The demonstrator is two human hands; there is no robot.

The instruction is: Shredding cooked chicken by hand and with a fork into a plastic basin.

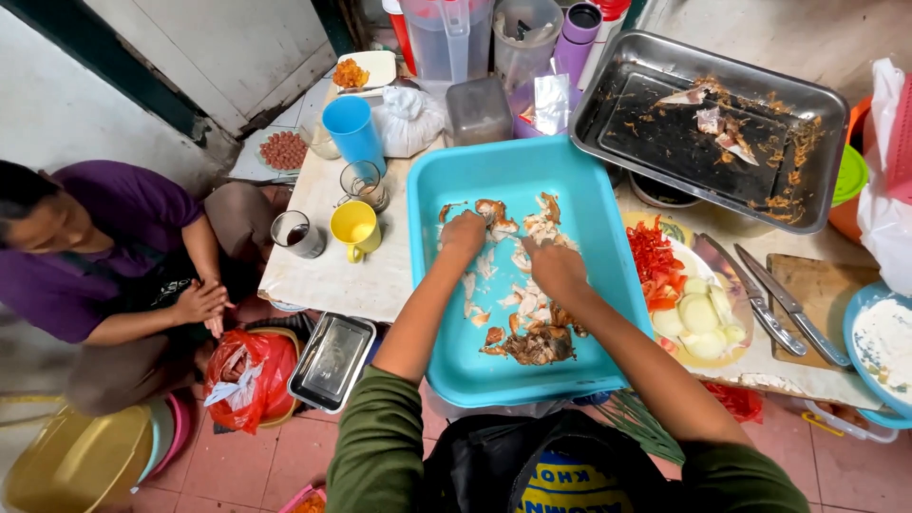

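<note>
Working inside a turquoise tray (579,313) at the counter's (332,275) front edge, both hands are down among shredded cooked meat (518,304). Left hand (463,233) w/ fingers curled, grip closed on a piece of meat near the tray's back-left part. Right hand (556,266) approx. mid-tray, fingers bunched down on the shreds; can't tell if its grip pinches a piece or just presses. Darker meat scraps (534,347) lie toward the tray's front edge, just beside the right forearm.

Right of the tray: a plate (736,342) w/ chopped red chilli (654,256) and pale onion slices (701,318), touching the tray's side. Two knives (788,309) rest across a wooden board (822,285) near the counter's right edge. A big steel pan (817,104) w/ fish bits and crumbs sits tilted at the back-right corner.

Left of the tray: yellow mug (354,228), blue cup (352,131), glass cup (362,182) and a steel cup (297,235), close together. Clear jug (446,43) and containers along the back edge.

Another person in a purple shirt (104,237) sits by the counter's left edge, hands together, w/ a red plastic bag (252,375) on the floor near them.
</note>
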